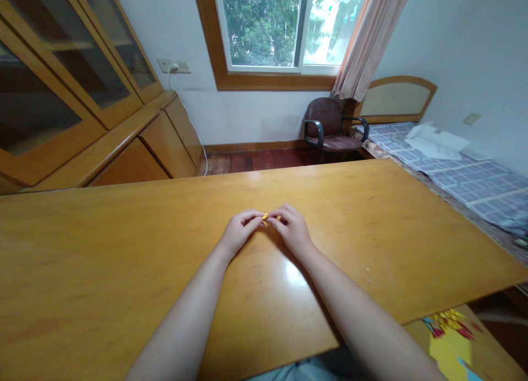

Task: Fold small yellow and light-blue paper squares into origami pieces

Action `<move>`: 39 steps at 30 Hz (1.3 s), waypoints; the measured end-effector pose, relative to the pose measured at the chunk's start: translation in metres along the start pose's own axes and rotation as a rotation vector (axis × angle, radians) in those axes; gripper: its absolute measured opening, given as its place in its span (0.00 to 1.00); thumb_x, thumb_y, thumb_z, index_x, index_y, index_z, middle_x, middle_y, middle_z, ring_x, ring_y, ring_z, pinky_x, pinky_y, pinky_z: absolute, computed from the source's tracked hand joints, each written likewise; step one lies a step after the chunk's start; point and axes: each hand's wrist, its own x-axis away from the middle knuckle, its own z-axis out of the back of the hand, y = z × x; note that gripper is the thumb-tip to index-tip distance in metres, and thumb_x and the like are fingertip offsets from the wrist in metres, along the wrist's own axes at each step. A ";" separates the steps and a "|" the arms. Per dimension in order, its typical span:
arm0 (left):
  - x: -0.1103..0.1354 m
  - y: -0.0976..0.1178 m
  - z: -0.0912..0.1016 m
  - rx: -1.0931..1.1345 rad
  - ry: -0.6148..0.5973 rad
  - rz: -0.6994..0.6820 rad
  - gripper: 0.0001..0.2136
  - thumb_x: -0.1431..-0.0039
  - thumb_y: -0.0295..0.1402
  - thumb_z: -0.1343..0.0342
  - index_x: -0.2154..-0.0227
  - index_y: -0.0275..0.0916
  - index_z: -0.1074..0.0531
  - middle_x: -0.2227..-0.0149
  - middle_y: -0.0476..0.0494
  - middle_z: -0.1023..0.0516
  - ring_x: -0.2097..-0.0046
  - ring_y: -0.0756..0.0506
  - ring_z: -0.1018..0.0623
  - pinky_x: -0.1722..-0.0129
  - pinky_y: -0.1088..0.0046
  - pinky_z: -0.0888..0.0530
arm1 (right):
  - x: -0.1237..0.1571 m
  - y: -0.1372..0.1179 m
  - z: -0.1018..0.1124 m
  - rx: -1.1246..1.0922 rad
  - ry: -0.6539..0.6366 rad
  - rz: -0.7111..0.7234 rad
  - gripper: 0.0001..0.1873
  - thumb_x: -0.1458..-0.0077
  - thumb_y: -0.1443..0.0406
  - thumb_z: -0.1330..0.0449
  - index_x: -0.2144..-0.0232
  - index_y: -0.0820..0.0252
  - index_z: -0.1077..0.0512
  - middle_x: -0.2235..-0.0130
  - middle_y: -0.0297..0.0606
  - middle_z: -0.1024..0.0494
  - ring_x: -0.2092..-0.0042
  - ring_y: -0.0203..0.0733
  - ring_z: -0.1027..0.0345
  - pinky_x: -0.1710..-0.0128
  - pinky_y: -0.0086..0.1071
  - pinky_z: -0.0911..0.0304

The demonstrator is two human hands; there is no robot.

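Both hands meet over the middle of the wooden table (pixel 124 249). Between their fingertips is a small yellow folded piece (pixel 265 216), which looks like paper. My left hand (pixel 241 230) pinches its left side with thumb and forefinger. From the right, my right hand (pixel 292 227) pinches the same piece, its fingers curled and closed. Most of the piece is covered by the fingertips, so its exact shape is hidden.
At the lower right, a lower surface holds yellow sheets (pixel 449 351) and several small yellow, red and blue folded pieces (pixel 449 320). A brown armchair (pixel 330 125) and a bed (pixel 462 166) stand beyond the table. Glass-door cabinets (pixel 82 67) line the left wall.
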 end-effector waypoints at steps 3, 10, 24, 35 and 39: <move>0.001 0.003 -0.002 -0.016 0.012 -0.022 0.09 0.48 0.36 0.39 0.67 0.37 0.21 0.65 0.42 0.20 0.62 0.43 0.22 0.59 0.70 0.27 | -0.001 -0.001 0.001 0.007 0.009 -0.006 0.04 0.44 0.66 0.37 0.69 0.56 0.22 0.68 0.36 0.25 0.68 0.38 0.34 0.67 0.32 0.36; 0.001 -0.002 -0.003 -0.113 0.025 -0.074 0.09 0.43 0.38 0.40 0.67 0.38 0.21 0.65 0.42 0.20 0.61 0.44 0.22 0.58 0.71 0.28 | -0.001 -0.001 0.002 0.023 0.004 -0.008 0.05 0.43 0.65 0.38 0.70 0.55 0.21 0.68 0.37 0.25 0.68 0.39 0.33 0.66 0.32 0.36; 0.000 -0.007 -0.002 -0.184 0.008 -0.123 0.10 0.39 0.38 0.43 0.66 0.39 0.21 0.63 0.43 0.20 0.59 0.44 0.22 0.56 0.71 0.28 | 0.001 0.002 0.000 -0.035 0.051 -0.071 0.08 0.45 0.63 0.37 0.62 0.58 0.24 0.67 0.34 0.25 0.71 0.36 0.36 0.68 0.31 0.38; -0.001 -0.005 -0.004 -0.239 0.003 -0.170 0.09 0.38 0.35 0.44 0.67 0.38 0.22 0.65 0.43 0.20 0.61 0.45 0.22 0.59 0.71 0.28 | 0.000 0.010 -0.003 -0.317 0.024 -0.262 0.20 0.49 0.60 0.34 0.54 0.57 0.30 0.62 0.34 0.23 0.75 0.31 0.39 0.76 0.27 0.39; -0.002 -0.005 -0.004 -0.247 0.015 -0.177 0.08 0.39 0.35 0.44 0.67 0.39 0.21 0.65 0.43 0.20 0.62 0.45 0.22 0.59 0.70 0.28 | 0.000 0.012 -0.004 -0.330 0.036 -0.265 0.19 0.50 0.61 0.34 0.55 0.57 0.29 0.62 0.34 0.23 0.75 0.31 0.40 0.76 0.27 0.40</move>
